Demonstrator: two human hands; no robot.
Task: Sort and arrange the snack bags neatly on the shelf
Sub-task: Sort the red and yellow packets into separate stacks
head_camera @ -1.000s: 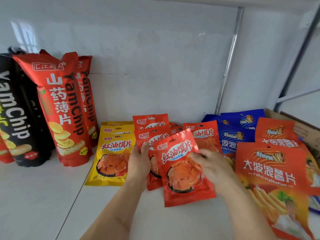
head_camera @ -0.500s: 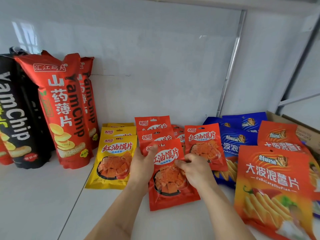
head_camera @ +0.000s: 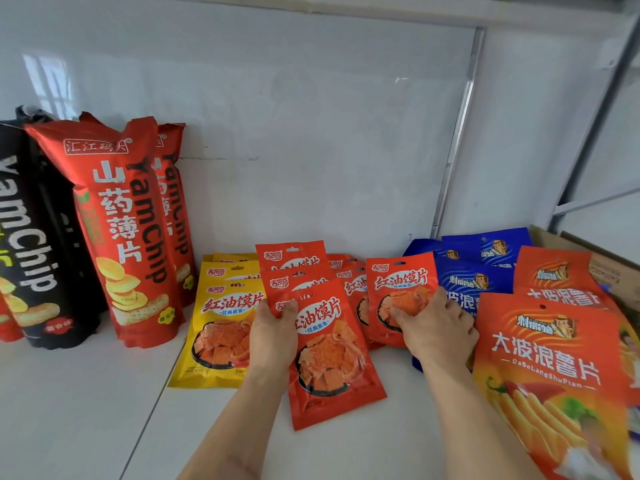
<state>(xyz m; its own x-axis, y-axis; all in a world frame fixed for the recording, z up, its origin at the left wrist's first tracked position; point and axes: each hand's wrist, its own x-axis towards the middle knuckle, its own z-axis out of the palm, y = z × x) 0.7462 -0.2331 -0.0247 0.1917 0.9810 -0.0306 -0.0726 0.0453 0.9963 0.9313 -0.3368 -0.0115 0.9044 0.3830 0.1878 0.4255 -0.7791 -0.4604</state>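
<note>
Head view is all we've got, looking down at a white shelf [head_camera: 86, 410] with snack bags grouped by kind, so the sorting looks mostly done.

Our left hand [head_camera: 273, 336] grips the front red pouch [head_camera: 332, 358] at its upper left corner, thumb on the face of the bag. That pouch lies tilted, bottom swung toward the right, so we'd guess the corner hold is there to pivot it square with the red pouches [head_camera: 294, 268] stacked shingle-style behind it.

Our right hand [head_camera: 436, 327] rests on the second red pouch [head_camera: 398, 292] just to the right, fingers curled over its lower half. Whether it's really pinching the bag or just pressing it down, we can't tell for sure, but it reads like a grab to line up that column.

Yellow pouches [head_camera: 221, 327] sit just left of the red ones in the same overlapping row, which keeps every label readable. Makes sense, same product, different flavour.

Further left, the tall red yam chip bags [head_camera: 128, 230] and a black yam chip bag [head_camera: 31, 244] stand upright against the back wall, probably because they're too long to lie flat.

On the right, blue chip bags [head_camera: 464, 282] lie behind orange chip bags [head_camera: 554, 348], overlapped. A cardboard box [head_camera: 613, 268] peeks out at the far right edge.
</note>
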